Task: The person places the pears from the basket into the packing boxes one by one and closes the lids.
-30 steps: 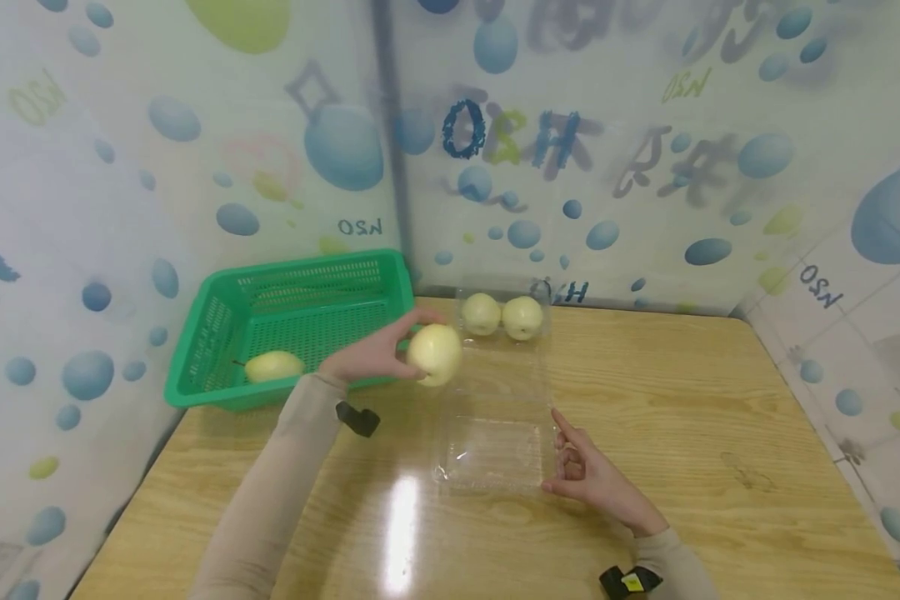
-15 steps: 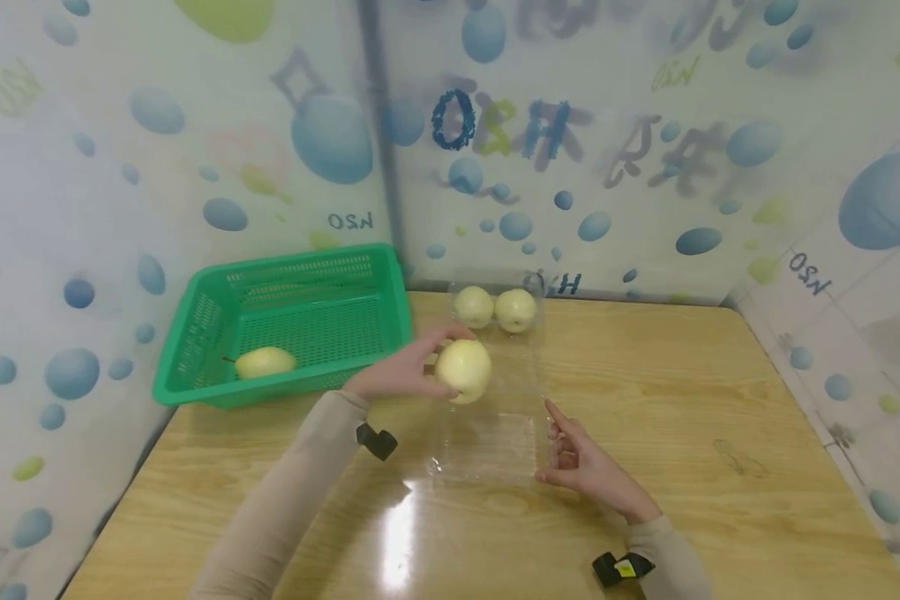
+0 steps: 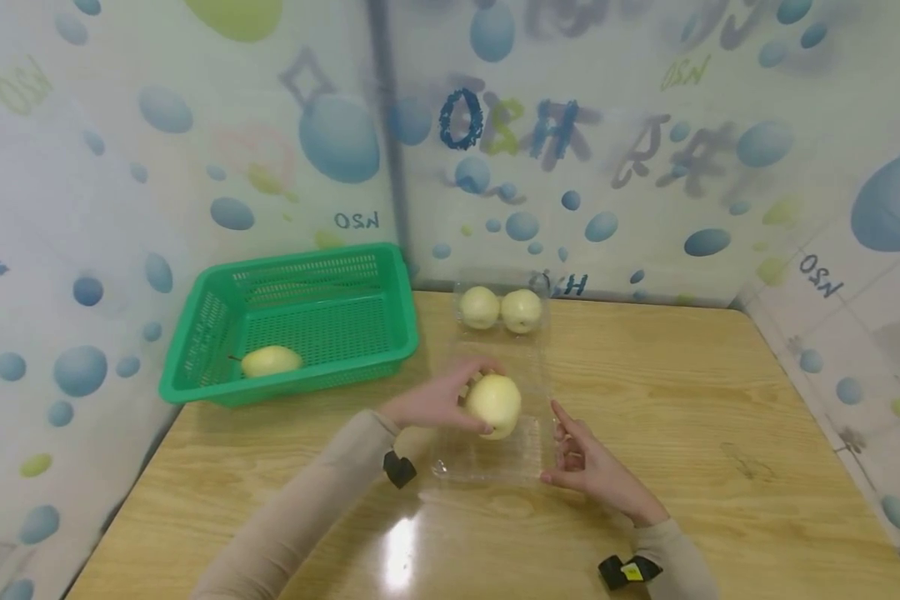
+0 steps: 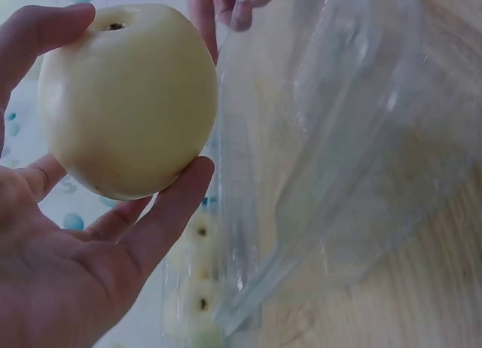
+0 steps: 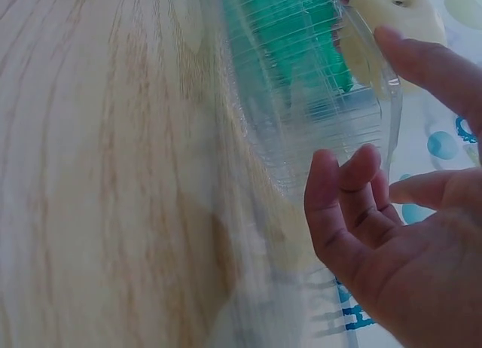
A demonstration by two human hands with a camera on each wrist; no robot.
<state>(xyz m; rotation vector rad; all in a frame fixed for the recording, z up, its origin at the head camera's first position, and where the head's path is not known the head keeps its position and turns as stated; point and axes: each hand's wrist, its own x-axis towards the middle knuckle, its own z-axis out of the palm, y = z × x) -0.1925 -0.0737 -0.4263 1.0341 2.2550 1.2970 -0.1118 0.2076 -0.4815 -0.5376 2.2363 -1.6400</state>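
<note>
My left hand holds a round, pale yellow pear, thumb on one side and fingers on the other. The pear overlaps the near half of a clear plastic clamshell box in the head view. My right hand holds the box's right side, index finger at the far corner and thumb at the near one. In the right wrist view the thumb meets the box's rim, with other fingers curled below. Two pale pears sit side by side in the far half of the box, stood against the wall.
A green plastic basket stands at the back left of the wooden table. One pear with a stem lies in it. A patterned wall borders the table's back.
The left hand has carried the pear away from the basket, rightward and nearer, over the near half of the box. The right hand has stayed at the box's side.
</note>
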